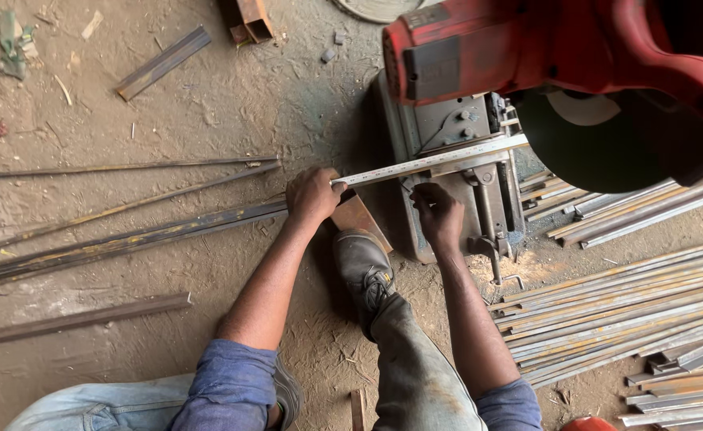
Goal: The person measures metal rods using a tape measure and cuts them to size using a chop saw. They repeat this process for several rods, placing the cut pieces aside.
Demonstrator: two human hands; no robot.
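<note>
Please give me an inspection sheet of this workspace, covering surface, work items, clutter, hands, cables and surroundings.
Surface: dusty dirt floor, littered with scraps.
Job's things: tape measure stretched across the red chop saw base; long steel bar leading into the saw.
Clutter: loose bars at left, short angle piece, offcuts at top.
Hands: left hand pins the tape on the bar; right hand rests by the saw vise.
Cables: nothing seen.
Surroundings: stacked cut steel strips at right; a shoe braced near the saw.
</note>
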